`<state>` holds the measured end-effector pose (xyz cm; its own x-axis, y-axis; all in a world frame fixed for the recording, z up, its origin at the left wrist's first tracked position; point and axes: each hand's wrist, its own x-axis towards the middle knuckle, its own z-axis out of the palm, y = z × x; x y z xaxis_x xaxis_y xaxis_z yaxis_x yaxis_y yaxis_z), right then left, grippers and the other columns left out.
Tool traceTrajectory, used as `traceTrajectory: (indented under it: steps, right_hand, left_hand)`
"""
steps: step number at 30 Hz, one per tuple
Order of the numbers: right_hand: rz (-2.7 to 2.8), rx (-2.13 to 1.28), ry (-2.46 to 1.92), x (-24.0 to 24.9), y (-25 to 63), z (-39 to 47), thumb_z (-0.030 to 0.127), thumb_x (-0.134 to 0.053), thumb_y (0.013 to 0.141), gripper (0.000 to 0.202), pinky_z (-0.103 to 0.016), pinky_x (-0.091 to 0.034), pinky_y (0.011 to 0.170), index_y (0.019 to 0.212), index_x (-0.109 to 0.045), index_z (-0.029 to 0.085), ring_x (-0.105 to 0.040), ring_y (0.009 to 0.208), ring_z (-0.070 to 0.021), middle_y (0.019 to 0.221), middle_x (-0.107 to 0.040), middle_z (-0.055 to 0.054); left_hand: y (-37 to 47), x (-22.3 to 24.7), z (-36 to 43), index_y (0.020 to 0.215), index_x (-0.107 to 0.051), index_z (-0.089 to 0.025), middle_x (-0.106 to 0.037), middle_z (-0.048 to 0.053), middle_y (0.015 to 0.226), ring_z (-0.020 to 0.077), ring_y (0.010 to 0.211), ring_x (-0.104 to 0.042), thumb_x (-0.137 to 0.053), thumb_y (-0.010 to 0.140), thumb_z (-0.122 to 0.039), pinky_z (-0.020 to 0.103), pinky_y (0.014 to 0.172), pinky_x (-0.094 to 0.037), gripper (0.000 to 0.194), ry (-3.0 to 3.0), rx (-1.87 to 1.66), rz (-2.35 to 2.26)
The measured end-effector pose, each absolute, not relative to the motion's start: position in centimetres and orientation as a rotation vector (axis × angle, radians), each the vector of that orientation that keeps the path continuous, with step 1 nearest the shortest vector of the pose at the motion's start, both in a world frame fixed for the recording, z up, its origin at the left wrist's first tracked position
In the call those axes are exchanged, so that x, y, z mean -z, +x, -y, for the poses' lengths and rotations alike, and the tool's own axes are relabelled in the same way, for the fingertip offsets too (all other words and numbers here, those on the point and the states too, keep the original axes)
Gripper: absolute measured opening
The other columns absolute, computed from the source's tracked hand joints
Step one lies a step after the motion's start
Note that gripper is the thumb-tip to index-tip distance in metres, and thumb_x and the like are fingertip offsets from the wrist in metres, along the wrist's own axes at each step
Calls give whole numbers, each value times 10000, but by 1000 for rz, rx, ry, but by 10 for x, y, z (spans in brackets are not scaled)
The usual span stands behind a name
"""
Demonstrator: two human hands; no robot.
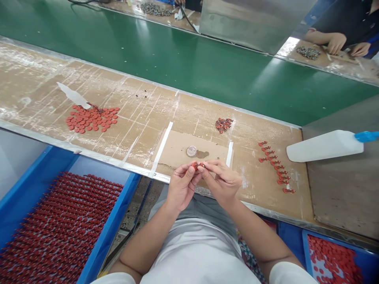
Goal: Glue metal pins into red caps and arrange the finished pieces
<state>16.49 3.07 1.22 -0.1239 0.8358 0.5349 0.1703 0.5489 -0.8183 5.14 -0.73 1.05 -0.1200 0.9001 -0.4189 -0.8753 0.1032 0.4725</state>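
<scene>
My left hand [182, 185] and my right hand [222, 179] meet in front of me at the bench's near edge. Between their fingertips is a small red part [195, 165], pinched from both sides; its exact shape is partly covered by the fingers. Just beyond lies a cardboard sheet [180, 138] taped down at both sides, with a small round clear dish [191, 150] and a dark wet stain on it. Farther off sits a little pile of red and dark small parts [224, 124]. To the right, several red disc pieces with dark stems [277, 167] lie in a slanting row.
A heap of red discs [91, 118] with a white strip [73, 95] lies at left. A white bottle [325, 146] with a blue top lies at right. Blue trays of red parts [65, 221] flank me below. Beyond a green belt [177, 59], other people's hands [336, 42] work.
</scene>
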Motion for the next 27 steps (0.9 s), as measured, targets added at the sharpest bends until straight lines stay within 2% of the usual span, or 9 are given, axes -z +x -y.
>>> traceTrajectory:
  steps: [6,12,18,22,27]
  right_hand:
    - [1625,-717,-858,-12,166,-30,105,-721,733,326,-321,-603,703,984,-717,313,-689,782,-166,860,-733,-9]
    - [1621,-705,-879,-10,168,-29,152,-723,743,268,-312,-602,675,965,-721,303,-690,768,-166,851,-734,-13]
    - [1635,-708,-870,-11,172,-29,125,-730,731,322,-318,-601,678,988,-718,318,-692,776,-169,869,-735,-9]
    - [1618,-719,-830,-11,176,-30,90,-726,727,381,-348,-598,712,1018,-707,334,-690,808,-178,877,-741,-1]
    - [1596,-682,-825,-9,181,-31,107,-745,708,355,-371,-599,722,982,-712,330,-691,817,-188,870,-744,-4]
  left_hand:
    - [52,-10,9,834,-721,-173,-742,33,899,113,817,-699,-779,682,-219,178,740,-565,169,91,-1542,-772]
    - [53,-9,11,816,-728,-175,-743,41,891,130,820,-700,-805,642,-231,204,756,-566,198,116,-1551,-835]
    - [56,-8,10,814,-740,-184,-749,45,893,130,831,-699,-799,651,-222,202,776,-558,178,154,-1549,-860]
    - [59,-9,8,854,-740,-176,-749,54,894,132,818,-700,-791,663,-216,209,762,-566,202,165,-1541,-853]
    - [64,-13,6,852,-723,-174,-747,40,857,102,768,-696,-778,682,-209,168,727,-559,182,172,-1519,-847]
